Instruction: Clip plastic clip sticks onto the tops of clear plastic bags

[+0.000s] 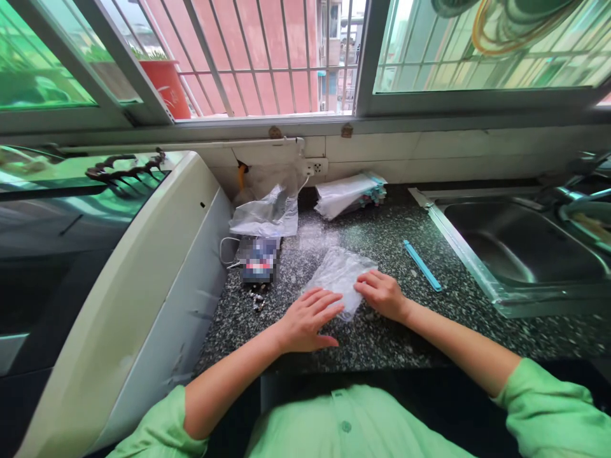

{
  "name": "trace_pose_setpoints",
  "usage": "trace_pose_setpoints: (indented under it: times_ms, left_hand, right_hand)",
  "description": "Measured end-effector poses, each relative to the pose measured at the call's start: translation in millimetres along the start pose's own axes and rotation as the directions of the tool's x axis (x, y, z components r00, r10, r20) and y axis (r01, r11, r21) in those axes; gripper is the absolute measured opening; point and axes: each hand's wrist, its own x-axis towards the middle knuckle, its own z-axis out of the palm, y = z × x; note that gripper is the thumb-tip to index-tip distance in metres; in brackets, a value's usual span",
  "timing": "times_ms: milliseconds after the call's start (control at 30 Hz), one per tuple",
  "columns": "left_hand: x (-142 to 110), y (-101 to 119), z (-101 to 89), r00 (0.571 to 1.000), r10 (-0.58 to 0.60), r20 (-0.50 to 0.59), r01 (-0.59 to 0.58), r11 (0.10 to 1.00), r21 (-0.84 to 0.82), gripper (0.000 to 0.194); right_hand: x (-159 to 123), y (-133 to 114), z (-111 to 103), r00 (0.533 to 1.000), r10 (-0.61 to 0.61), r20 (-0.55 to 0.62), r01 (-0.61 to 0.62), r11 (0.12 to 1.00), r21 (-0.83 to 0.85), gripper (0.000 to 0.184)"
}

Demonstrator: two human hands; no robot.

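Observation:
A clear plastic bag [340,270] lies crumpled and flattened on the speckled dark countertop, between my hands. My left hand [310,321] rests at its near left edge, palm down, fingers stretched out and thumb apart. At the bag's right edge, my right hand [382,292] has its fingers bent and pinched together on the plastic; the fingertips partly cover that edge. To the right of my right hand lies a slim light-blue plastic bag clip [422,266], apart from the bag.
Behind stands a pile of clear bags with blue clips [353,193]. Another plastic bag [270,210] lies near the socket [316,168]. A blurred phone-like object [260,259] and small metallic bits [258,299] are to the left. A white appliance [162,299] and a sink [520,242] flank the counter.

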Motion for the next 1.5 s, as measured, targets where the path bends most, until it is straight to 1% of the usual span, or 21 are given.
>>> trace_pose_setpoints:
  times_ms: [33,100,167,267,433,533,633,767,833,900,967,1000,1033,1067,1100,1133,1167,1200,1233,1333,1500]
  left_hand:
    - [-6.5,-7.7,-2.0,1.000,0.028,-0.015,-0.027,1.000,0.012,0.059]
    - [-16.8,-24.2,-4.0,0.999,0.006,-0.036,-0.004,0.998,0.059,0.059]
    - [-19.9,-38.2,-2.2,0.995,-0.099,-0.022,0.101,0.990,0.097,0.054]
    - [-8.4,-48.1,6.9,0.976,-0.208,0.062,0.204,0.977,0.068,0.052]
    - [26.1,-45.4,27.3,0.963,-0.251,0.092,0.264,0.949,-0.171,0.026]
    - [37.1,-43.3,34.2,0.945,-0.289,0.154,0.327,0.860,-0.392,0.017]
    - [41.3,-42.1,37.0,0.875,-0.436,0.212,0.481,0.725,-0.493,0.013]
    - [44.8,-40.0,40.2,0.743,-0.626,0.237,0.647,0.582,-0.493,0.029]
    - [45.9,-38.1,42.1,0.718,-0.659,0.224,0.662,0.547,-0.513,0.028]
    - [45.7,-35.4,42.7,0.703,-0.674,0.225,0.672,0.527,-0.520,0.023]
    - [44.5,-32.1,40.8,0.679,-0.717,0.160,0.678,0.529,-0.510,0.017]
    - [43.8,-30.4,38.8,0.673,-0.735,0.079,0.668,0.559,-0.491,0.020]
    - [43.4,-28.7,36.3,0.681,-0.732,-0.025,0.645,0.616,-0.451,0.026]
    - [43.5,-27.0,33.5,0.716,-0.687,-0.125,0.604,0.698,-0.384,0.033]
    - [44.1,-25.3,30.8,0.777,-0.600,-0.189,0.538,0.790,-0.293,0.036]
    - [45.4,-23.7,28.6,0.852,-0.485,-0.199,0.451,0.871,-0.192,0.036]
    - [47.2,-22.2,27.2,0.916,-0.371,-0.155,0.358,0.928,-0.104,0.033]
    - [49.3,-20.8,26.8,0.956,-0.282,-0.080,0.280,0.959,-0.042,0.028]
    - [51.4,-19.6,27.4,0.973,-0.229,0.005,0.229,0.973,-0.005,0.024]
    - [54.9,-16.9,32.8,0.948,-0.264,0.180,0.258,0.965,0.052,0.020]
    - [51.6,-9.4,38.3,0.914,-0.341,0.218,0.329,0.940,0.090,0.023]
  right_hand:
    - [-2.8,5.5,-3.5,0.999,0.017,-0.033,-0.016,0.999,0.049,0.021]
    - [-8.9,12.6,-8.9,0.995,0.067,-0.079,-0.056,0.989,0.134,0.021]
    - [-14.5,14.5,-10.9,0.989,0.110,-0.097,-0.088,0.976,0.201,0.023]
    - [-21.1,11.6,-9.1,0.988,0.143,-0.056,-0.122,0.953,0.277,0.023]
    - [-31.3,10.5,-10.6,0.973,0.221,0.065,-0.230,0.917,0.325,0.019]
    - [-37.6,15.2,-14.4,0.937,0.317,0.147,-0.346,0.899,0.270,0.016]
    - [-38.4,19.6,-14.6,0.852,0.471,0.230,-0.517,0.826,0.224,0.024]
    - [-25.9,21.3,-11.8,0.651,0.675,0.347,-0.750,0.641,0.161,0.033]
    - [-15.7,21.3,-10.9,0.559,0.738,0.377,-0.814,0.575,0.081,0.027]
    - [-5.2,21.7,-9.9,0.490,0.782,0.385,-0.837,0.545,-0.043,0.021]
    - [3.9,22.7,-8.0,0.447,0.803,0.394,-0.823,0.542,-0.169,0.021]
    - [7.6,23.3,-6.8,0.438,0.804,0.403,-0.809,0.548,-0.214,0.022]
    - [10.5,23.9,-5.4,0.435,0.801,0.412,-0.793,0.557,-0.246,0.023]
    - [12.7,24.6,-4.0,0.436,0.796,0.419,-0.779,0.567,-0.267,0.025]
    - [14.2,25.2,-2.9,0.439,0.792,0.426,-0.768,0.576,-0.280,0.026]
    - [15.1,25.7,-2.1,0.443,0.787,0.431,-0.761,0.584,-0.284,0.027]
    - [15.4,26.3,-1.8,0.447,0.782,0.434,-0.757,0.589,-0.281,0.027]
    - [15.2,27.0,-2.1,0.451,0.780,0.434,-0.758,0.591,-0.274,0.028]
    - [14.7,27.6,-2.9,0.453,0.782,0.428,-0.765,0.588,-0.265,0.027]
    - [12.3,29.2,-7.7,0.441,0.800,0.407,-0.799,0.556,-0.228,0.027]
    - [15.3,25.6,-13.0,0.386,0.809,0.444,-0.835,0.511,-0.206,0.033]
